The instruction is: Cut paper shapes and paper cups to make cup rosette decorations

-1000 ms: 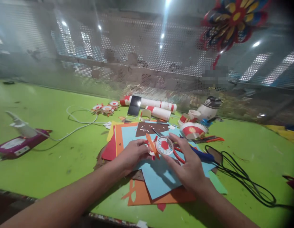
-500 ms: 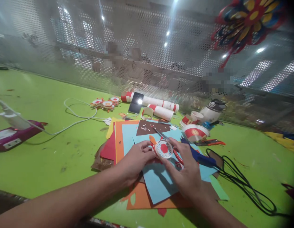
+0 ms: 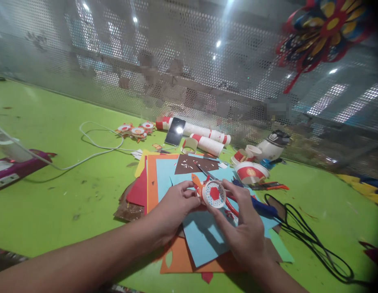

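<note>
Dotted round piece (image 3: 215, 194), white with a red hexagon, is held up between both hands above a light-blue sheet (image 3: 204, 240); the left hand (image 3: 176, 207) has its fingertips pinched together on the piece's left side, near an orange tab (image 3: 196, 181), while the right hand (image 3: 245, 224) clamps the right edge, thumb below and fingers above; just behind lie scissors (image 3: 232, 207), partly hidden by the piece and the right hand, which also covers some of a blue-handled tool (image 3: 264, 206); farther back I see a brown sheet (image 3: 195, 164), a bowl (image 3: 251, 173) and a phone (image 3: 175, 131); the patterned face looks toward the wearer, the tab points up and leftward; with so round a face, I cannot tell a long axis.
</note>
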`<control>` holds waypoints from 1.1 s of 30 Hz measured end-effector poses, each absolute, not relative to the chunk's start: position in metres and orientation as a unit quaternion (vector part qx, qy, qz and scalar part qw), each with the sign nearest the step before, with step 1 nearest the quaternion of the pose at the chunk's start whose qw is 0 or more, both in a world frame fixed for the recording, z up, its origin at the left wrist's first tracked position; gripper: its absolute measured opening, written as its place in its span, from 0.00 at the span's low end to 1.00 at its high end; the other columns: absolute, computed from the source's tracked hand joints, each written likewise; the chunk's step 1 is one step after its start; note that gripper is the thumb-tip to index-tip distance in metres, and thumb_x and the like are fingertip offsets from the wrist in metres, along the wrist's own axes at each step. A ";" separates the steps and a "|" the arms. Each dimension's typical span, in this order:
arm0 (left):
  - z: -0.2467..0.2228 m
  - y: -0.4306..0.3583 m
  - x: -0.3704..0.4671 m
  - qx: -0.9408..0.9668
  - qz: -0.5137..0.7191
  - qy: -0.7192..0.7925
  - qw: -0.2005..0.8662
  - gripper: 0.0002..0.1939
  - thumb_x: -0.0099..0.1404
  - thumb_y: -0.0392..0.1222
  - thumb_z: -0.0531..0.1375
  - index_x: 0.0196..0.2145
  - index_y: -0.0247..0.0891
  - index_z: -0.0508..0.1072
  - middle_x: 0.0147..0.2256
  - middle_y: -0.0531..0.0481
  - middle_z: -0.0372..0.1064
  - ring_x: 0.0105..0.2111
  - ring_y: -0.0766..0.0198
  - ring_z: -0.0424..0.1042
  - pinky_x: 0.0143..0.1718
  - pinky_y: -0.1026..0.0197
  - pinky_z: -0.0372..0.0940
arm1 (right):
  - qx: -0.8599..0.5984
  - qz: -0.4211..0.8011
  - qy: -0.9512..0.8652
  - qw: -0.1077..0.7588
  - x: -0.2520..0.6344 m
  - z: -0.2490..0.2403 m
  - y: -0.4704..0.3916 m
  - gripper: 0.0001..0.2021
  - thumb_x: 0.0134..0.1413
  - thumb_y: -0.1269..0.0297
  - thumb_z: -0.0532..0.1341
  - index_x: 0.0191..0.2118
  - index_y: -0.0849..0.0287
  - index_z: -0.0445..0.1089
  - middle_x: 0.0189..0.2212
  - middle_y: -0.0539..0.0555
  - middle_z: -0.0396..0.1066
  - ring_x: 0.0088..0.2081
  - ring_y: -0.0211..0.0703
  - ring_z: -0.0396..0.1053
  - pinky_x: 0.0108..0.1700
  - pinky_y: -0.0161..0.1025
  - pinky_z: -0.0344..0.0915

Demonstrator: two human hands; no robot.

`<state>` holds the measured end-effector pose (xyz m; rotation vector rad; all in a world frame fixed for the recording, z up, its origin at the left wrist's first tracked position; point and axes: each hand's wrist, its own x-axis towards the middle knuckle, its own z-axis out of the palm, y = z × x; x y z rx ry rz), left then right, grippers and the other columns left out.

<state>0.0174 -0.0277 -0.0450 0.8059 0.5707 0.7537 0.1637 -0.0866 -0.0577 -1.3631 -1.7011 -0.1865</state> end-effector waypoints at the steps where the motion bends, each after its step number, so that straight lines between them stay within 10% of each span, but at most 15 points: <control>1: -0.045 -0.028 0.017 0.376 0.354 0.267 0.814 0.16 0.52 0.33 0.64 0.39 0.34 0.68 0.32 0.44 0.74 0.27 0.64 0.72 0.33 0.61 0.67 | -0.556 -0.072 -0.691 0.457 0.163 -0.057 -0.087 0.22 0.53 0.66 0.62 0.54 0.58 0.60 0.47 0.57 0.66 0.48 0.48 0.64 0.48 0.49 0.65; 33: -0.040 -0.030 0.019 0.419 0.383 0.286 0.772 0.11 0.51 0.31 0.63 0.32 0.35 0.67 0.28 0.49 0.72 0.28 0.65 0.71 0.35 0.62 0.64 | -0.524 -0.074 -0.749 0.399 0.170 -0.056 -0.086 0.24 0.56 0.71 0.58 0.58 0.56 0.58 0.48 0.59 0.64 0.50 0.51 0.62 0.49 0.51 0.63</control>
